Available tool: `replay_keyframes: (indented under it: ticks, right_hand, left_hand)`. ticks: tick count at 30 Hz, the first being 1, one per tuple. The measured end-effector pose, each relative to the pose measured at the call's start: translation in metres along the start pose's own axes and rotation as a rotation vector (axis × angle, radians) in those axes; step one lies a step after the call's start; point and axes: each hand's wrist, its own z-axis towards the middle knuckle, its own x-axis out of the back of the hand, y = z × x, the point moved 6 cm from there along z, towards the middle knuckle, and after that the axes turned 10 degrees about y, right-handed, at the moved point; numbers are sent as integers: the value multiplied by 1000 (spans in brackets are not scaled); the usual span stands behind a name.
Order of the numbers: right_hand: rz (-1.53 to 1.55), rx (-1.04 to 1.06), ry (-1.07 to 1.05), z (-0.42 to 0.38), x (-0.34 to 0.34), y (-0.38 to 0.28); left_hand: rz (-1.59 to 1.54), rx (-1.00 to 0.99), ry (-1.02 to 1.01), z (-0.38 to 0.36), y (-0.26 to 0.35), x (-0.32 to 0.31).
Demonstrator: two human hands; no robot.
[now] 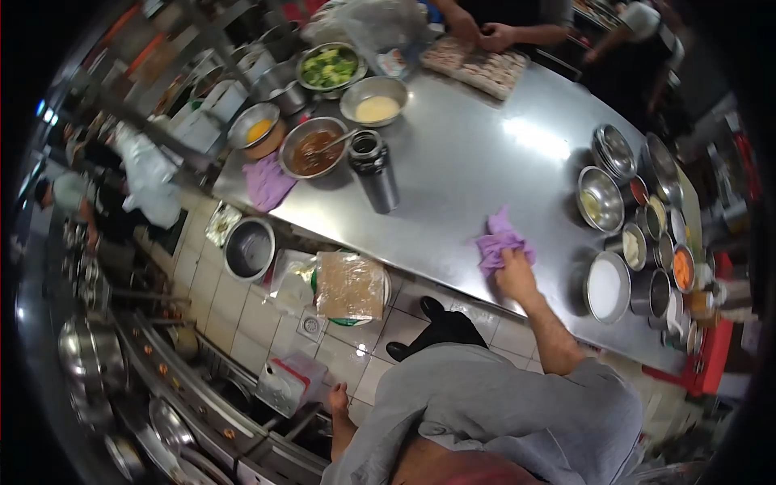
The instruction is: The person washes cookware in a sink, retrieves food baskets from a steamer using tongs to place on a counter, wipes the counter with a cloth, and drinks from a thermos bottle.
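A crumpled purple cloth (pixel 503 245) lies on the steel table (pixel 453 186), near its front edge. My right hand (pixel 516 275) presses down on it, fingers closed over its lower part. My left hand (pixel 339 398) hangs low beside my body, over the floor, with nothing visible in it and its fingers loosely apart. Left of the cloth stands an open steel flask (pixel 378 182). Beyond the flask is a bowl of brown sauce (pixel 311 149) with a spoon in it, and a second purple cloth (pixel 268 182) lies beside that bowl.
Bowls and tubs of ingredients, including white powder (pixel 606 287), crowd the table's right end. Greens (pixel 329 69) and a pale-yellow mixture (pixel 377 109) stand at the back left. Another person's hands (pixel 495 36) work over a tray (pixel 477 69). A stove (pixel 190 388) is at lower left.
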Motion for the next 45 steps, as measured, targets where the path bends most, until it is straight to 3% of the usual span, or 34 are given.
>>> replay_keyframes:
  ticks: [2, 4, 5, 6, 8, 9, 10, 11, 12, 13, 14, 15, 16, 17, 18, 19, 20, 22, 24, 27, 29, 30, 32, 35, 38, 40, 45]
  right_hand:
    - [-49, 13, 20, 44, 2, 27]
    - [-112, -31, 147, 97, 17, 60]
    - [-129, 21, 190, 133, 20, 82]
    - [-298, 33, 75, 160, 31, 84]
    - [-274, -259, 372, 234, 31, 156]
    - [-773, 118, -22, 283, 6, 183]
    - [-601, -71, 101, 320, 6, 218]
    - [-301, -388, 129, 337, 19, 228]
    - [-273, -512, 208, 324, 44, 196]
    - [-345, -430, 198, 353, 21, 217]
    - [-264, -401, 310, 317, 44, 164]
    - [-210, -388, 490, 325, 24, 170]
    - [-233, -181, 771, 317, 4, 149]
    - [-169, 40, 917, 283, 7, 93]
    - [227, 52, 674, 257, 1, 47]
    - [360, 80, 625, 211, 3, -8]
    - [471, 189, 562, 207, -42, -10]
    - [647, 243, 250, 145, -59, -76]
    - [775, 323, 91, 113, -72, -115]
    - [940, 417, 55, 101, -86, -140]
    - [893, 510, 224, 119, -96, -149]
    - [937, 445, 172, 123, -97, -156]
    - [972, 513, 233, 141, -103, -168]
    - [1139, 515, 74, 143, -101, -193]
    - [1045, 487, 137, 148, -95, -203]
    - [1176, 525, 139, 133, -74, -218]
    - [1173, 522, 217, 175, -104, -219]
  left_hand:
    - [-14, 96, 35, -21, -29, 15]
    - [145, 66, 20, -49, -28, 20]
    - [74, 59, 106, -63, -28, 20]
    - [42, 74, 130, -66, -37, 15]
    - [-91, 84, 134, -67, -54, 0]
    - [-119, 101, 154, -73, -60, -10]
    - [-162, 95, 198, -79, -61, -21]
    - [-211, 93, 249, -87, -63, -31]
    - [-254, 127, 283, -98, -69, -41]
    - [-292, 125, 288, -109, -70, -49]
    - [-338, 123, 299, -117, -71, -57]
    - [-263, 110, 339, -129, -72, -62]
    - [-200, 111, 387, -144, -75, -65]
    - [-202, 117, 410, -145, -90, -72]
    - [-204, 133, 436, -145, -116, -83]
    - [-177, 151, 464, -166, -119, -85]
    - [-143, 167, 483, -182, -119, -84]
    - [-218, 261, 572, -212, -132, -88]
    - [-276, 346, 624, -242, -140, -94]
    - [-270, 423, 646, -282, -157, -114]
    - [-241, 479, 585, -297, -169, -130]
    - [-270, 503, 614, -304, -176, -135]
    - [-287, 541, 553, -311, -187, -152]
    - [-322, 518, 619, -316, -198, -152]
    - [-375, 490, 699, -326, -217, -149]
    - [-414, 475, 743, -332, -230, -149]
    - [-419, 523, 738, -359, -272, -160]
